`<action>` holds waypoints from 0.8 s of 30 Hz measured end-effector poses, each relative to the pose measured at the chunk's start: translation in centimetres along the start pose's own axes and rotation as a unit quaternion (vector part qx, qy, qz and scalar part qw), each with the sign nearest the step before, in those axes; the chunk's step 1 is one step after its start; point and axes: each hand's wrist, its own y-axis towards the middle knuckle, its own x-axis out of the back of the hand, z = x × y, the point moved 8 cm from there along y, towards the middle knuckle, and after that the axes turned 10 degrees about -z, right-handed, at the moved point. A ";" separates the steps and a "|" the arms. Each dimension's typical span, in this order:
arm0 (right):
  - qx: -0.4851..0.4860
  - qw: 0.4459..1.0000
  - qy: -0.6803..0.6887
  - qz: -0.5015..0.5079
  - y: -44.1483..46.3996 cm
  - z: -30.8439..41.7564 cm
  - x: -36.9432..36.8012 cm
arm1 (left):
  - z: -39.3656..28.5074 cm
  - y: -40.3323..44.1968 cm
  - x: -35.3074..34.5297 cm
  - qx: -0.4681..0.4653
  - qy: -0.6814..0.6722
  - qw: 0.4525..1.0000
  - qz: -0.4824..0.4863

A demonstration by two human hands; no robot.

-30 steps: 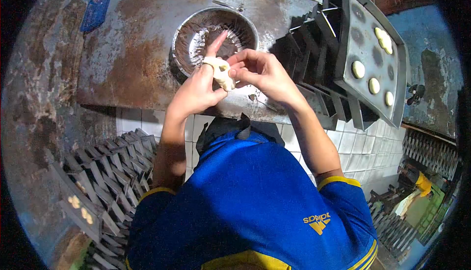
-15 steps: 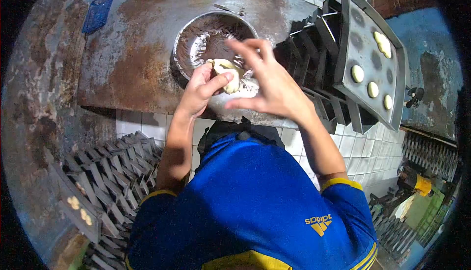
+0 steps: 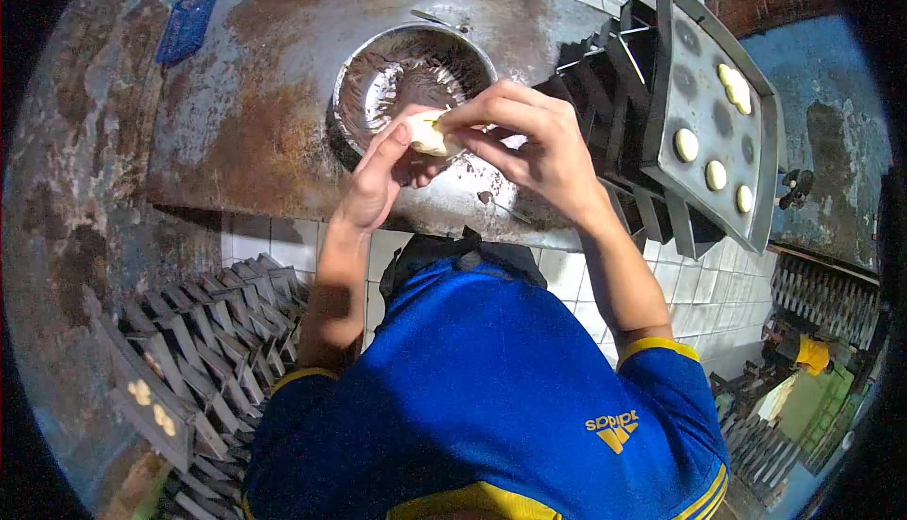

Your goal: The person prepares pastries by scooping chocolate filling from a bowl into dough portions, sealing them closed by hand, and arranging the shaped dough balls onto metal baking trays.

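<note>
A pale piece of dough (image 3: 428,136) is held up over the near rim of a metal bowl (image 3: 342,95). My left hand (image 3: 378,172) is closed around the dough from the left and below, its thumb on top. From the right, my right hand (image 3: 540,137) pinches the dough's upper right edge between thumb and fingers. Dark brown paste (image 3: 430,85) coats the inside of the bowl. Just below my right hand, a thin utensil with a brown-smeared end (image 3: 487,198) lies on the table; its kind is hard to make out.
The worn metal table (image 3: 255,114) holds the bowl, with another metal utensil (image 3: 436,19) behind it. At right, a baking tray (image 3: 694,123) with several dough pieces (image 3: 716,175) tops stacked trays. More stacked trays (image 3: 208,331) stand at lower left. A blue basket (image 3: 187,24) is at upper left.
My right hand has come in from beside the dough and now pinches its edge. My left hand has turned and raised the dough slightly. The brown-smeared utensil has come into view.
</note>
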 end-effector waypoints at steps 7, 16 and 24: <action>-0.139 0.980 0.085 -0.112 -0.8 -1.0 0.2 | -1.9 -0.5 -1.5 -0.115 0.000 0.993 -0.034; -0.297 0.930 0.217 0.012 -1.5 -3.8 0.7 | -3.1 -0.4 -3.9 -0.139 0.107 0.984 0.017; 0.020 0.994 -0.104 -0.002 -1.2 1.9 3.5 | -0.3 0.9 -6.7 0.005 0.032 0.999 0.010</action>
